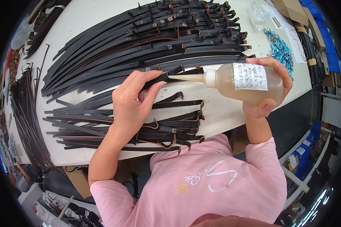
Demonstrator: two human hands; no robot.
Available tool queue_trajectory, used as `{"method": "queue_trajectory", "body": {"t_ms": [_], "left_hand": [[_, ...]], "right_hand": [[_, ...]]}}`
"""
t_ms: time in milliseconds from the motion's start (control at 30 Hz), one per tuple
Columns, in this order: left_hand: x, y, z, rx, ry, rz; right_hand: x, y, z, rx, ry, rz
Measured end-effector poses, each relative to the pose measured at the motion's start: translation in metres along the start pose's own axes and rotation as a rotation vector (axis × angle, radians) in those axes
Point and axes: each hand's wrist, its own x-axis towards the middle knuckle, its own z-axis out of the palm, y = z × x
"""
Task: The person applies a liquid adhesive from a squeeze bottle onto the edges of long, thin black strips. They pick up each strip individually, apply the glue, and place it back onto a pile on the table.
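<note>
Between thumb and fingers, my left hand (135, 98) pinches the end of a black leather strap (156, 80). My right hand (272, 85) is wrapped around a translucent plastic squeeze bottle (250, 93) of pale brown liquid, lying sideways, with a written label. Its long nozzle (187, 77) points left, the tip at the strap end by my left fingertips; whether it touches cannot be told. Beyond my hands lie many rows of black straps (102, 56) with curled ends and brown undersides. A looser pile of straps (159, 133) lies nearer to me.
On the white table (224, 113), blue metal clasps (281, 51), a clear plastic bag (257, 17) and papers lie at the right. Thin dark straps (28, 113) hang over the left edge. Cardboard boxes (292, 11) stand at the upper right. Part of another person (25, 173) shows at the lower left.
</note>
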Motion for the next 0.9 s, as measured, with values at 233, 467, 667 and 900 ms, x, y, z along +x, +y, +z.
{"method": "queue_trajectory", "body": {"t_ms": [233,467,667,900], "left_hand": [[0.000,0.000,0.000,0.008,0.000,0.004],[0.000,0.000,0.001,0.017,-0.002,0.001],[0.000,-0.001,0.001,0.013,0.011,0.022],[0.002,-0.002,-0.004,-0.021,0.012,-0.012]], "right_hand": [[-0.003,-0.002,-0.002,-0.080,-0.030,0.069],[-0.001,0.000,0.000,0.039,0.013,0.040],[0.000,0.002,-0.003,0.086,-0.006,0.076],[0.022,0.016,-0.014,0.630,0.031,0.711]]}}
